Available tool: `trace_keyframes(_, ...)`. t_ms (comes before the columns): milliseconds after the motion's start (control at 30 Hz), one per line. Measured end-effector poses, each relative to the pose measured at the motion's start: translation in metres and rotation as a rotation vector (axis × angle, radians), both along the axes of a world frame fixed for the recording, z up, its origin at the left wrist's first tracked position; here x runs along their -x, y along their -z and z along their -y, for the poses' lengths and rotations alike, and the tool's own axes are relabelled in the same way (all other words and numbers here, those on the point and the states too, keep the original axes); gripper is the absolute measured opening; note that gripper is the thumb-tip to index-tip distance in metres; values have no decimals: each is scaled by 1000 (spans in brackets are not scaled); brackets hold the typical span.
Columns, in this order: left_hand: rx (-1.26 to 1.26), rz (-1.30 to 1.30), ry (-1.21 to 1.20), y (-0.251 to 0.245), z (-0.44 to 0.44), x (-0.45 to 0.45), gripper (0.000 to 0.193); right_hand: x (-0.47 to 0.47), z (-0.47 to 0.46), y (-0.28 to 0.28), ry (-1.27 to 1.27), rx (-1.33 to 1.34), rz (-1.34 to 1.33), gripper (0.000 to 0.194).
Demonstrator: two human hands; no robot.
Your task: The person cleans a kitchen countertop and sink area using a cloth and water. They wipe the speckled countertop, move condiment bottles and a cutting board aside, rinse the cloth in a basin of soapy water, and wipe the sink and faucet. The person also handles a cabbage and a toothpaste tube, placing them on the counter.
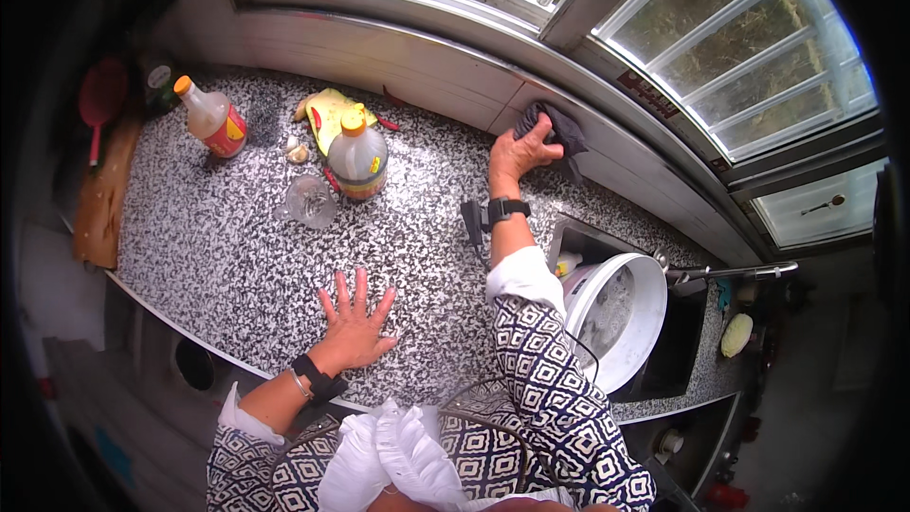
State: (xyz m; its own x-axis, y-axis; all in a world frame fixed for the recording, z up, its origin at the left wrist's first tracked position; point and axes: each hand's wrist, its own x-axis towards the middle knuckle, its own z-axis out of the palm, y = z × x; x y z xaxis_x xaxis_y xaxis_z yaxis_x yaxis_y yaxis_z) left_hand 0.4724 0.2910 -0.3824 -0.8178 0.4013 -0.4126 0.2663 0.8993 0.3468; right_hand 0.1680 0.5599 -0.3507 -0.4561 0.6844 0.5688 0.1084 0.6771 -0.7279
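My left hand [357,326] lies flat on the speckled black-and-white countertop [234,256], fingers spread and holding nothing. Reaching forward, my right hand [522,154] grips a dark grey cloth [561,129] and presses it against the pale tiled wall [455,82] under the window, close to the counter's back edge. Part of the cloth hangs below the fingers. A clear glass mug [311,202] stands ahead of my left hand. Beside it is a plastic bottle [359,160] with a yellow-orange cap and some dark liquid low inside.
A white bucket [657,327] of cloudy water sits tilted in the sink [693,348], near the metal faucet [753,272]. Another orange-capped bottle [220,124], garlic [297,153], red chilies [387,124] and a yellow-green piece [330,110] are on the counter. A wooden board [106,206] lies far left.
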Motion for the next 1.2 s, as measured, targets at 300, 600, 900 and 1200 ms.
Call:
trace_keyframes(300, 29, 8, 169, -13, 13, 7, 100, -41, 35, -62, -480, -301, 162, 63)
trace_keyframes(600, 85, 43, 299, -16, 37, 18, 106, -130, 13, -291, -1104, -1108, 65, 40)
trace_keyframes(900, 135, -45, 350, -16, 41, 19, 105, -233, -38, -288, -901, -1137, 259, 44)
trace_keyframes(1200, 38, -68, 337, -9, 47, 16, 106, -213, -34, -193, -686, -963, 337, 42)
